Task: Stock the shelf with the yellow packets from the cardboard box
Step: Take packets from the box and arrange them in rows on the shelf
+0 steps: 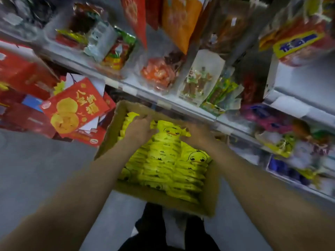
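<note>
filling the centre of the frame, a cardboard box held rows of yellow packets printed with a cartoon duck face; no brand lettering could be read through the blur. at left, a red packet bore gold chinese characters. both arms reached forward and down: the left hand and right hand lay on the far packets, fingers curled, but whether they gripped could not be told. the shelf ran above.

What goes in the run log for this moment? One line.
phase: picking | left hand and right hand: in cardboard box, on yellow packets | grip: unclear | shelf: none placed
</note>
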Demonstrator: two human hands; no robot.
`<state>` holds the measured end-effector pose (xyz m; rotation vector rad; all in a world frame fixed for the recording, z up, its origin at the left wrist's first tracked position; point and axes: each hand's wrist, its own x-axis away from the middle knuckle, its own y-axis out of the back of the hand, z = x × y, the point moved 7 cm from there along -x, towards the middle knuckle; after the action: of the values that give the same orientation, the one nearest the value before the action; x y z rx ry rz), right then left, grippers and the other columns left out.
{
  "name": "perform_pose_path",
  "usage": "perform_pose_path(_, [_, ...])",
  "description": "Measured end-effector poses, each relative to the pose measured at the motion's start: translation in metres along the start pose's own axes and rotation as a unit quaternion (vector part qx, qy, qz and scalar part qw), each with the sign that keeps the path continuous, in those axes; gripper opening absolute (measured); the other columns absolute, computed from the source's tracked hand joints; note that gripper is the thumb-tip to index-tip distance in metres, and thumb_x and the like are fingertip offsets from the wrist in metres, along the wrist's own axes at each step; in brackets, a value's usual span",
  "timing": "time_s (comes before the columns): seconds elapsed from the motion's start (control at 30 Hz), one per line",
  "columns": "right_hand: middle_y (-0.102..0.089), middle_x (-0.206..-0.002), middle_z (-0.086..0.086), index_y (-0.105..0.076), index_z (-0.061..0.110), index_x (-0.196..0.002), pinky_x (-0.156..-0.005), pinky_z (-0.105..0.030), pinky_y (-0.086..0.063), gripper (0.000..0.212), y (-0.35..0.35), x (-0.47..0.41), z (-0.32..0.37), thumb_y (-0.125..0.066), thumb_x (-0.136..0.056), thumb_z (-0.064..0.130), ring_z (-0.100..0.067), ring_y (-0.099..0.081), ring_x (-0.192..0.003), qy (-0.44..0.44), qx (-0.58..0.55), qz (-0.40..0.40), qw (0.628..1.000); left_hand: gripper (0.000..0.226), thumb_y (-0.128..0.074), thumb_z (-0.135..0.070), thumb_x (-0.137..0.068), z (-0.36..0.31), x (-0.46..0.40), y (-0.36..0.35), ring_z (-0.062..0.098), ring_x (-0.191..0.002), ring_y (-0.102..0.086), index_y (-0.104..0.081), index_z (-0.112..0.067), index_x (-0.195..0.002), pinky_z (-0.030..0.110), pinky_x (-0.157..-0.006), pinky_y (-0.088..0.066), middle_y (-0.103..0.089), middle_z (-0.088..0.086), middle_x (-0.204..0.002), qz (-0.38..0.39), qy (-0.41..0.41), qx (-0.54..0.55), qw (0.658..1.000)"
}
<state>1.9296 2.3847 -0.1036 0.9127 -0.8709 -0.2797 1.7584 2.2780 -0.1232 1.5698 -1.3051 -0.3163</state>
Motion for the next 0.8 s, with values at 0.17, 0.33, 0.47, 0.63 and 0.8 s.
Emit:
perform_pose_path(0.17, [-0.062,-0.131,-0.006,-0.059,0.023,-0.128,-0.093,-0.040,-0.049,0.048,-0.065,0.004,-0.062,-0.069,-0.086,0.043,-0.027,-0.058,-0.120,-0.083,-0.024,0.068,0.994,0.058,-0.074,-0.035,-0.082,-0.005,-0.023,-0.059,0.032,-0.131,-0.041,-0.054,-0.020,-0.135,0.038,-0.106,-0.035,-0.050,0.011,-0.139,0.035,-0.056,0.074,0.995])
perform_pose_path(0.33, [-0.057,-0.136,-0.006,-0.056,0.017,-0.134,-0.097,-0.037,-0.045,0.057,-0.094,0.010,-0.105,-0.073,-0.084,0.038,-0.027,-0.050,-0.127,-0.123,-0.039,0.069,0.989,0.066,-0.077,-0.037,-0.079,-0.002,-0.046,-0.090,0.033,-0.122,-0.043,-0.050,-0.018,-0.136,0.046,-0.097,-0.045,-0.046,0.011,-0.135,0.009,-0.041,0.081,0.996])
perform_pose_path(0.47, [-0.051,-0.140,-0.008,-0.051,0.018,-0.137,-0.101,-0.040,-0.044,0.065,-0.106,0.007,-0.117,-0.076,-0.081,0.038,-0.030,-0.045,-0.130,-0.118,-0.028,0.052,0.991,0.067,-0.076,-0.040,-0.077,0.002,-0.056,-0.098,0.035,-0.119,-0.040,-0.050,-0.016,-0.134,0.044,-0.099,-0.038,-0.049,0.012,-0.128,-0.019,-0.030,0.020,0.999])
perform_pose_path(0.63, [-0.051,-0.134,-0.005,-0.047,0.025,-0.134,-0.094,-0.041,-0.049,0.066,-0.114,0.009,-0.129,-0.079,-0.077,0.034,-0.027,-0.052,-0.123,-0.130,-0.076,0.005,0.989,0.061,-0.076,-0.040,-0.078,0.000,-0.061,-0.104,0.035,-0.114,-0.045,-0.054,-0.020,-0.131,0.045,-0.094,-0.041,-0.054,0.012,-0.124,-0.033,-0.012,-0.019,0.999])
perform_pose_path(0.8, [-0.043,-0.136,-0.004,-0.047,0.033,-0.137,-0.100,-0.044,-0.039,0.069,-0.109,0.018,-0.136,-0.078,-0.077,0.042,-0.029,-0.038,-0.127,-0.144,0.069,-0.058,0.986,0.044,-0.070,-0.043,-0.083,-0.006,-0.062,-0.108,0.036,-0.113,-0.046,-0.066,-0.021,-0.121,0.043,-0.089,-0.041,-0.061,0.013,-0.115,-0.019,0.000,-0.060,0.998])
